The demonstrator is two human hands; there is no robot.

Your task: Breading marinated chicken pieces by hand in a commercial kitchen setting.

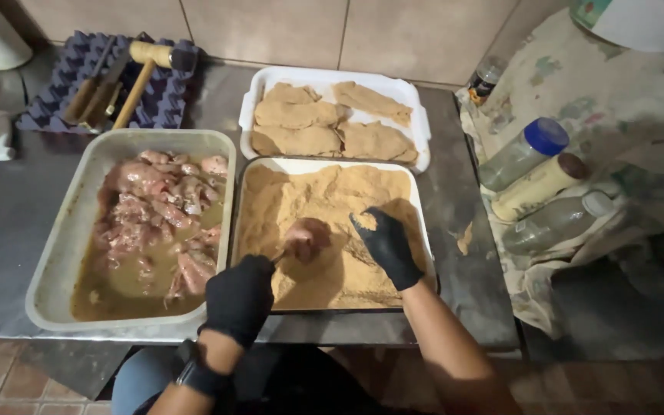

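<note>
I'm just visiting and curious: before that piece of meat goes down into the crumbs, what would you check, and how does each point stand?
1. Left hand grips the meat: ok.
2. Meat is over the crumb tray, not the counter: ok.
3. Right hand has crumbs ready on its fingertips: ok.
4. Crumbs enough to cover the piece: ok.
5. Room in the white tray of breaded pieces: cannot tell.
6. Counter free of spills: not ok, crumbs lie right of the tray.

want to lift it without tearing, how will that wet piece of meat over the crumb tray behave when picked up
The piece of meat held by the left hand is thin and probably floppy, so it may sag. It comes from the tray of marinade, so it is likely slippery. Crumbs should add grip once it is coated.
</note>
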